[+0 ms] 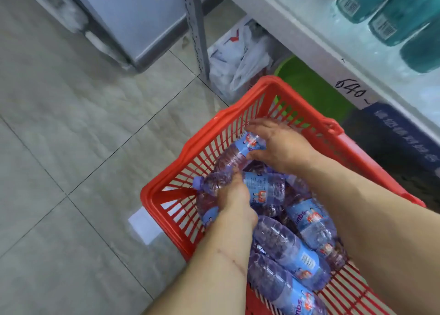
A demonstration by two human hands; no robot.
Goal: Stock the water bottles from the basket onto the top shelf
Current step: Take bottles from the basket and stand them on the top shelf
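Head view: two water bottles are being gripped in the red basket (214,133), one by the left hand (234,195) at 6 o'clock, another by the right hand (283,145) at 12. Each should be lifted clear by its middle, so neighbours are not dragged. About seven bottles (292,255) can be counted.

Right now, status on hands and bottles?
Left hand grips one bottle in the red basket. Right hand grips a second bottle. More bottles lie loose in the basket. Nothing on the shelf yet; no obstruction seen.
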